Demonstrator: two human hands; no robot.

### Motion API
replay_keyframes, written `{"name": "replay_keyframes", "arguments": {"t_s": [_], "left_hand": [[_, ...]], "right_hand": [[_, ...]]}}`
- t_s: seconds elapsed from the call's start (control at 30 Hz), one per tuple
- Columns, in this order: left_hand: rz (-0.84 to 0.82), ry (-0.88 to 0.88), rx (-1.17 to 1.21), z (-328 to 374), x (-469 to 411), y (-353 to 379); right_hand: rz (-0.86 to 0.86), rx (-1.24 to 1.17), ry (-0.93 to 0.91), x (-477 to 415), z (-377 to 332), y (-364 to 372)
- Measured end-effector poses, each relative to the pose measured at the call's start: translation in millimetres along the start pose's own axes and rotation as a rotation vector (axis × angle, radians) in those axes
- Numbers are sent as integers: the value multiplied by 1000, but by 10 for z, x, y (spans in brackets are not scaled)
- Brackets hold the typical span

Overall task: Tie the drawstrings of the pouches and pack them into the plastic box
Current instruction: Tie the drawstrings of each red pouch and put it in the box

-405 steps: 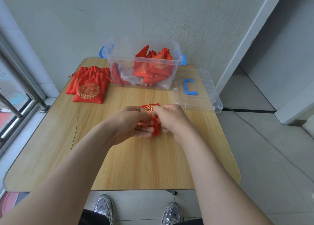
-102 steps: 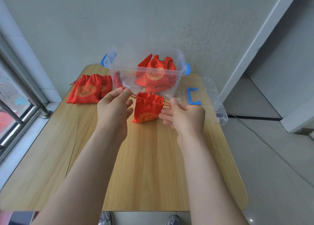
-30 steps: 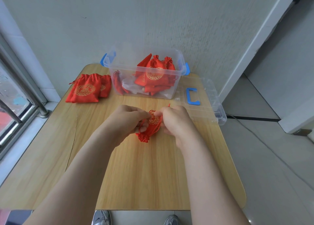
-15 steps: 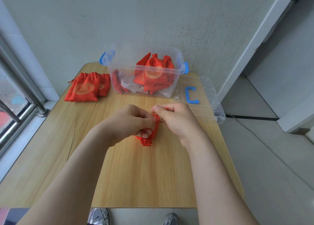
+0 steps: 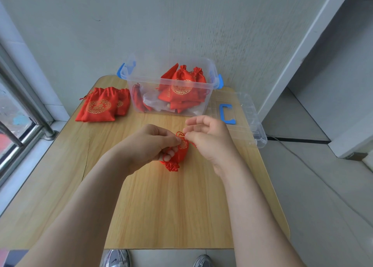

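While the knot is unfinished, pouch in hand: small red satin pouch with gold print (image 5: 180, 155), over the middle of the pale wooden table (image 5: 161, 206), gathered mouth toward the wearer; not yet in the box.
Drawstring: thin red cord (image 5: 179, 133), looped between the hands; cannot tell whether a knot has formed.
Left hand (image 5: 153, 143): fingers curled round the pouch body, thumb and forefinger pinching the cord.
Right hand (image 5: 207, 139): thumb and forefinger closed on the cord; other fingers loosely curled, raised.
Risk, slip: cord looks thin and slick; it could slide from either pinch when drawn, and the loop would fall open.
Risk, slack knot: an uneven pull may seat the knot away from the mouth, leaving it loose.
Clear plastic box with blue clips (image 5: 139, 75): far edge of table, lid off; holds several tied red pouches (image 5: 181, 87), heaped toward its right, over unidentified white material.
Clear flat lid with blue handle (image 5: 244, 113): lying right of the box.
Untied stock: flat red pouches (image 5: 100, 106), stacked left of the box.
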State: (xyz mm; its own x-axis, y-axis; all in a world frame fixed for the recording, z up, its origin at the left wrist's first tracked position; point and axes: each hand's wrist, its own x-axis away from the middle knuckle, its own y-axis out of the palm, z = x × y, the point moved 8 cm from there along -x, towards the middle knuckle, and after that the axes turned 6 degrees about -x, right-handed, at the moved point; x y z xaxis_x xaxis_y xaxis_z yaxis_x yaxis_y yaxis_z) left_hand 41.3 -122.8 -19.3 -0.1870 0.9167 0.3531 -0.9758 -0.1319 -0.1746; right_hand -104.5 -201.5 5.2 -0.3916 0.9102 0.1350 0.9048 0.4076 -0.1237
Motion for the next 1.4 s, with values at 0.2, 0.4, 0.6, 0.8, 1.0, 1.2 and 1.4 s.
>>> {"name": "replay_keyframes", "arguments": {"t_s": [0.2, 0.4, 0.6, 0.8, 1.0, 1.2, 1.4], "left_hand": [[35, -25, 50, -1, 8, -29], [-14, -18, 38, 24, 42, -19], [-10, -71, 96, 14, 51, -11], [29, -60, 216, 18, 52, -52], [278, 52, 31, 74, 85, -238], [465, 143, -135, 161, 138, -321], [484, 267, -296, 287, 157, -277]], "right_hand": [[-58, 236, -121, 81, -137, 71], [-105, 433, -304, 172, -266, 176], [-87, 588, -454, 159, -295, 225], [-45, 755, -458, 130, -241, 240], [-18, 691, -283, 104, -176, 168], [-76, 331, -52, 62, -61, 119], [-125, 36, 71, 33, 35, 145]]}}
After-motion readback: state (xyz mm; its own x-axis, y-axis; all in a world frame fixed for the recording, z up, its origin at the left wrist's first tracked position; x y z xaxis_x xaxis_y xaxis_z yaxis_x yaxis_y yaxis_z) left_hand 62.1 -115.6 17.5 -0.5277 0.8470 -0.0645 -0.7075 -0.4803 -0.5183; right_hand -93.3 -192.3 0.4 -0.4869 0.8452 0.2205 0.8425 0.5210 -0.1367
